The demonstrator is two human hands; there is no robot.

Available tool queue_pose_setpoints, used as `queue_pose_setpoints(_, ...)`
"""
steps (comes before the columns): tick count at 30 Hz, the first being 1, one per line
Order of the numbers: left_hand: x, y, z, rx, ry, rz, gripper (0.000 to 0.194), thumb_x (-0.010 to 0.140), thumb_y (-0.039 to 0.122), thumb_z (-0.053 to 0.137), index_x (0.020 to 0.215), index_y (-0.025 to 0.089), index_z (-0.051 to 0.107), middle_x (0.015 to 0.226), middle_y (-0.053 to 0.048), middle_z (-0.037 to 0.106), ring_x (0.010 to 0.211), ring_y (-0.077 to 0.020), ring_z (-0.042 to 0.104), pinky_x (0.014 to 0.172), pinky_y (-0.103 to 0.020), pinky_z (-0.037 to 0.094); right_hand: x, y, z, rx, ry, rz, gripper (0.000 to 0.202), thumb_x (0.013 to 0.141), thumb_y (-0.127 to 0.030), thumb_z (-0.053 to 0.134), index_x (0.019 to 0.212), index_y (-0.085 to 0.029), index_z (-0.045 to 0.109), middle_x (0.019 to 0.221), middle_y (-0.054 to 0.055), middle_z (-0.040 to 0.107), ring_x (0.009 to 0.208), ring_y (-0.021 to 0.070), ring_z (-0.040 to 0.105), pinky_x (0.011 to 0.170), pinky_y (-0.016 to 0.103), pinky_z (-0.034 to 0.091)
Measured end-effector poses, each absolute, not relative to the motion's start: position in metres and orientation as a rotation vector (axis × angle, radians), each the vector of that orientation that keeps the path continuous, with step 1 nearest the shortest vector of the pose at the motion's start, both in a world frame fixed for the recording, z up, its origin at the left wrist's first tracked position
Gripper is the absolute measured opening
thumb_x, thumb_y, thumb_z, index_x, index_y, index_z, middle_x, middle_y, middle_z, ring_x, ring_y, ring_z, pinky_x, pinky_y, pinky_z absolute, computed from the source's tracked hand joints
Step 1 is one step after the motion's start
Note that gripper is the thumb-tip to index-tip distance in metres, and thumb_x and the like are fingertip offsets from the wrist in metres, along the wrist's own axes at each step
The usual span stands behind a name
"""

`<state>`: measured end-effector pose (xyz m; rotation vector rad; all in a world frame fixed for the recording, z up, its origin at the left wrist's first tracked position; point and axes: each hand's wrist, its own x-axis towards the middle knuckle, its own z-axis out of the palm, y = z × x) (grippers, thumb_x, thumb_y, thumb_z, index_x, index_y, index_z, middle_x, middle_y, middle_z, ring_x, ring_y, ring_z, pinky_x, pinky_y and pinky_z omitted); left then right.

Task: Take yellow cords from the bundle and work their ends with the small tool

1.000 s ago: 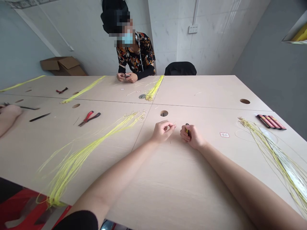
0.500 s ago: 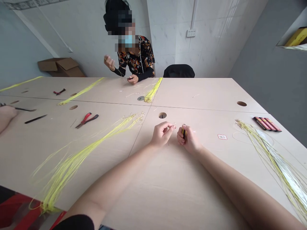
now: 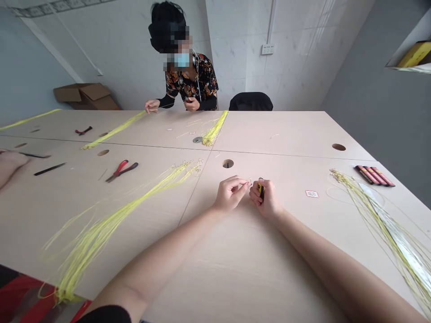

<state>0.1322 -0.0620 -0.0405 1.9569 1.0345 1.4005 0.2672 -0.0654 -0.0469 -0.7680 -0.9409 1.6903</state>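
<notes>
Soft, even light covers your tabletop (image 3: 256,269), leaving a faint shadow under your right forearm (image 3: 323,255). Pale glare streaks the wall (image 3: 299,49) past the far edge. Your view stretches towards its borders, and the yellow strings (image 3: 111,220) blur towards the near left corner.

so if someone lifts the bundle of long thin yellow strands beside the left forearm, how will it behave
The bundle of long, thin yellow strands would probably flop, since loose strands curve away from it. It looks light, being made of fine lines. It may tangle too: its small gold-coloured ends lie crowded together.
</notes>
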Motion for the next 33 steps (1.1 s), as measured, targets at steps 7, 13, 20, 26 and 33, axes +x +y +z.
queue_pose_setpoints(7, 0.1325, -0.0602, -0.0428, 1.796, 1.08, 1.409, 0.025, 0.083, 0.035, 0.056, 0.072, 0.015, 0.064, 0.069, -0.002, 0.062, 0.053, -0.008, 0.044, 0.051, -0.023, 0.036, 0.2658, -0.0665, -0.0497, -0.727, -0.965, 1.641, 0.039, 0.076, -0.045, 0.048, 0.05, -0.019, 0.036, 0.041, -0.006, 0.027, 0.039, 0.0085, 0.033, 0.043, 0.023, 0.026)
queue_pose_setpoints(13, 0.1324, -0.0601, -0.0429, 1.802, 1.079, 1.411, 0.024, 0.083, 0.035, 0.056, 0.07, 0.015, 0.063, 0.066, -0.001, 0.061, 0.051, -0.0075, 0.042, 0.05, -0.023, 0.034, 0.2636, -0.0695, -0.0529, -0.738, -1.01, 1.696, 0.042, 0.08, -0.052, 0.047, 0.055, -0.02, 0.036, 0.043, -0.007, 0.027, 0.037, 0.0071, 0.025, 0.039, 0.023, 0.018)
queue_pose_setpoints(20, 0.1326, -0.0603, -0.0439, 1.818, 1.059, 1.412, 0.024, 0.083, 0.034, 0.057, 0.07, 0.015, 0.062, 0.066, -0.001, 0.059, 0.052, -0.0075, 0.041, 0.05, -0.022, 0.034, 0.2647, -0.071, -0.052, -0.714, -1.077, 1.704, 0.032, 0.072, -0.038, 0.041, 0.046, -0.021, 0.031, 0.04, -0.005, 0.023, 0.036, 0.0074, 0.021, 0.04, 0.026, 0.016)
queue_pose_setpoints(26, 0.1322, -0.0607, -0.0454, 1.839, 1.063, 1.403, 0.024, 0.083, 0.035, 0.056, 0.071, 0.015, 0.063, 0.066, -0.001, 0.059, 0.054, -0.0081, 0.044, 0.051, -0.022, 0.036, 0.2638, -0.0699, -0.051, -0.706, -1.036, 1.751, 0.029, 0.064, -0.039, 0.04, 0.043, -0.021, 0.031, 0.037, -0.005, 0.02, 0.035, 0.0075, 0.017, 0.038, 0.026, 0.014)
queue_pose_setpoints(33, 0.1328, -0.0611, -0.0443, 1.833, 1.04, 1.426, 0.023, 0.084, 0.032, 0.056, 0.07, 0.015, 0.062, 0.066, -0.001, 0.059, 0.055, -0.0083, 0.046, 0.052, -0.023, 0.036, 0.2605, -0.0707, -0.0509, -0.791, -0.997, 1.739, 0.029, 0.068, -0.034, 0.04, 0.046, -0.021, 0.028, 0.038, -0.005, 0.021, 0.037, 0.0074, 0.015, 0.039, 0.026, 0.012)
